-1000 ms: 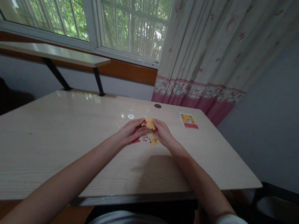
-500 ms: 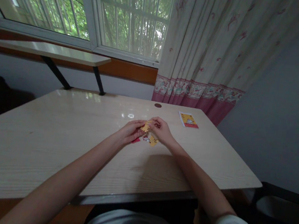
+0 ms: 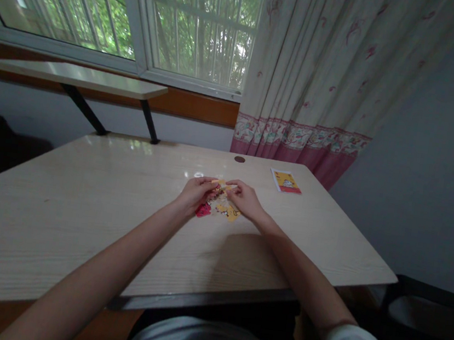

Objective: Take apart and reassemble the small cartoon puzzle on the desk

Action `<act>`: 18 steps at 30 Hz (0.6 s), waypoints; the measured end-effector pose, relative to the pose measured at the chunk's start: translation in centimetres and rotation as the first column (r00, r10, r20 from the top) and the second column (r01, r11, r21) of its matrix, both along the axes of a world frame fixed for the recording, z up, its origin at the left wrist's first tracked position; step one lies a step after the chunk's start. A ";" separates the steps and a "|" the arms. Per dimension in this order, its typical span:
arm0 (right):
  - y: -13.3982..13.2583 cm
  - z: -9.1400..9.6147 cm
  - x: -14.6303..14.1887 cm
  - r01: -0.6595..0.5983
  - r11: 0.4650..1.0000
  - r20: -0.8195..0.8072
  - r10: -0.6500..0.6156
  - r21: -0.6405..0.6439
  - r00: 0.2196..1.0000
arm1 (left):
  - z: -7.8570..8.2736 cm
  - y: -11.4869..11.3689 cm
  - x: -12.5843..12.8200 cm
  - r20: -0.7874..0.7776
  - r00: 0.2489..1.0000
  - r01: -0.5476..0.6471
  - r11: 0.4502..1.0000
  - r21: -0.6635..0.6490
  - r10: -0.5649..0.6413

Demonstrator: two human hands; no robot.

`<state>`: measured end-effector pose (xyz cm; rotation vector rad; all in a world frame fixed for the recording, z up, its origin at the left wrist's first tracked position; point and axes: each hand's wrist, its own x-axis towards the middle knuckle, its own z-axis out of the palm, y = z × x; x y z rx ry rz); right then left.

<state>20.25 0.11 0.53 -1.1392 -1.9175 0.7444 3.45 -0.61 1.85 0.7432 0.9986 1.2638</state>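
My left hand (image 3: pixel 196 193) and my right hand (image 3: pixel 245 198) are close together over the middle of the table. Pinched in the left fingers is a yellow jigsaw piece (image 3: pixel 218 181). The right fingertips close on another small yellow jigsaw piece (image 3: pixel 228 187), right beside it. Below the hands lie several puzzle pieces, among them a red piece (image 3: pixel 204 209) near my left palm and a yellow piece with dark lines (image 3: pixel 233 214) under my right hand. The fingers partly hide this group, and I cannot tell which pieces are joined.
A yellow and red picture card (image 3: pixel 286 182) lies at the back right of the pale wooden table (image 3: pixel 93 214). A brown round cap (image 3: pixel 240 159) is set near the far edge. At the back left stands a raised shelf (image 3: pixel 81 77); a curtain (image 3: pixel 310 64) hangs behind the table.
My hands have parted slightly, with a yellow piece now at each hand's fingertips. More of the red piece and of the pieces below shows.
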 end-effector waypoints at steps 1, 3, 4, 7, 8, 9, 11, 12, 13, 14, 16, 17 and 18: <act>0.0 0.0 -0.1 -0.009 1.000 -0.001 0.009 -0.026 1.000 | 0.0 0.0 0.0 -0.008 1.000 -0.001 1.000 0.015 0.001; 0.0 0.0 -0.2 -0.013 1.000 0.014 0.013 -0.026 1.000 | 0.1 -0.1 0.1 -0.021 1.000 0.020 0.999 0.045 -0.019; 0.0 0.0 -0.3 -0.001 1.000 0.022 0.001 -0.003 1.000 | 0.1 -0.2 0.1 -0.029 0.999 0.041 0.998 0.057 -0.040; 0.3 -0.2 -0.6 0.056 0.997 -0.001 -0.056 0.053 0.998 | 0.2 -0.5 0.2 -0.067 0.993 0.100 0.991 0.089 -0.094; 0.5 -0.3 -0.7 0.056 0.998 -0.039 -0.054 0.041 0.998 | 0.2 -0.6 0.2 -0.080 0.992 0.109 0.989 0.100 -0.101; 0.7 -0.4 -0.8 0.046 0.999 -0.086 -0.044 0.021 0.995 | 0.2 -0.6 0.2 -0.092 0.990 0.114 0.987 0.111 -0.104; 1.0 -0.6 -0.8 0.015 1.000 -0.178 -0.017 -0.014 0.984 | 0.0 -0.6 0.2 -0.116 0.987 0.128 0.984 0.127 -0.114; 1.0 -0.6 -0.7 0.001 1.000 -0.204 -0.005 -0.019 0.979 | -0.1 -0.5 0.1 -0.135 0.984 0.136 0.982 0.134 -0.118; 1.1 -0.5 -0.5 -0.006 1.000 -0.206 0.003 -0.014 0.979 | -0.3 -0.4 0.0 -0.165 0.980 0.138 0.980 0.144 -0.113; 1.0 -0.4 -0.3 -0.011 1.000 -0.181 0.010 -0.003 0.983 | -0.6 -0.2 -0.1 -0.213 0.973 0.129 0.979 0.159 -0.093; 0.8 -0.1 0.4 -0.026 0.999 -0.058 0.028 0.038 0.998 | -1.0 0.2 -0.5 -0.372 0.928 0.101 0.972 0.213 -0.015; 0.6 0.1 0.8 -0.042 0.997 0.031 0.040 0.066 0.999 | -1.2 0.4 -0.7 -0.475 0.879 0.099 0.963 0.251 0.034; 0.4 0.3 1.2 -0.065 0.994 0.127 0.053 0.093 0.990 | -1.3 0.5 -1.0 -0.578 0.813 0.117 0.951 0.286 0.074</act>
